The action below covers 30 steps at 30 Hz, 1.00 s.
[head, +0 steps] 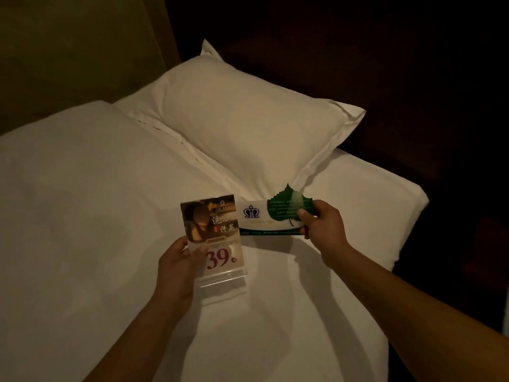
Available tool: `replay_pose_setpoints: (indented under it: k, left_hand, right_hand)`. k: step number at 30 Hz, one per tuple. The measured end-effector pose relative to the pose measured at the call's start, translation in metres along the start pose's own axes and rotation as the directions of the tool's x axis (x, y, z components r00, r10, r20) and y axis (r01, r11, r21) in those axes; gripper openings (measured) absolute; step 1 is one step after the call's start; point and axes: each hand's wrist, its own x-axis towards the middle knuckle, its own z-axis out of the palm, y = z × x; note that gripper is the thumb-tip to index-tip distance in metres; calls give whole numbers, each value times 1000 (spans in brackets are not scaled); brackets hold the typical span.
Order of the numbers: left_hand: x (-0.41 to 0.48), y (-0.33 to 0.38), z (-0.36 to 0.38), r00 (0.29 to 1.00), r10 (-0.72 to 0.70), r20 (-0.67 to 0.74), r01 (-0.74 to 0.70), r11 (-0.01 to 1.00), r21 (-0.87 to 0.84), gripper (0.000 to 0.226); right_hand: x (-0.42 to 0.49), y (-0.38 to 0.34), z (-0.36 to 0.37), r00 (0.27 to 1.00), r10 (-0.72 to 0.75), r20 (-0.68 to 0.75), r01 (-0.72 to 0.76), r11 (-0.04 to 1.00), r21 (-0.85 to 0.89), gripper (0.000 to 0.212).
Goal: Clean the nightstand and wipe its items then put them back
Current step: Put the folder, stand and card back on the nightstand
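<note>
1. One wide white bed [82,216] fills the scene from near to far left. Its soft cover is no tabletop, so anything stood upright on it is likely to topple. The nightstand is not in view.
2. One white pillow [248,119] lies at the far right of the bed, close to the dark drop beyond the right edge. A loose item could slide off there unseen in this dim light.
3. One acrylic sign stand [217,238], printed with "39", hangs over the bed near the middle, its clear base toward the near side. The left grip [176,268] holds it by its left edge, thumb across the printed face. The thumb may smear the plastic, and a one-edge hold may let the base swing and slip.
4. One leaf card [275,216] sits just right of the stand; whether its left end touches the stand, I cannot tell. The right grip [322,227] pinches its right end only, so the thin card could bend or drop loose.
</note>
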Motion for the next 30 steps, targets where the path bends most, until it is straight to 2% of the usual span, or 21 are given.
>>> replay_pose_setpoints:
  k: [14, 21, 25, 30]
  left_hand:
    - [-58, 11, 101, 952, 66, 298, -88, 994, 61, 16]
    - [-93, 11, 144, 921, 86, 379, -135, 985, 104, 17]
    - [-117, -1, 175, 913, 58, 403, -119, 985, 128, 18]
    - [-156, -17, 223, 888, 37, 458, -110, 985, 135, 21]
  right_hand:
    - [-78, -1, -147, 967, -55, -247, 72, 996, 61, 7]
    - [-116, 5, -202, 946, -32, -323, 80, 987, 137, 21]
    - [-137, 15, -243, 932, -23, -361, 68, 991, 113, 11]
    - [-170, 33, -307, 912, -34, -408, 76, 993, 87, 11]
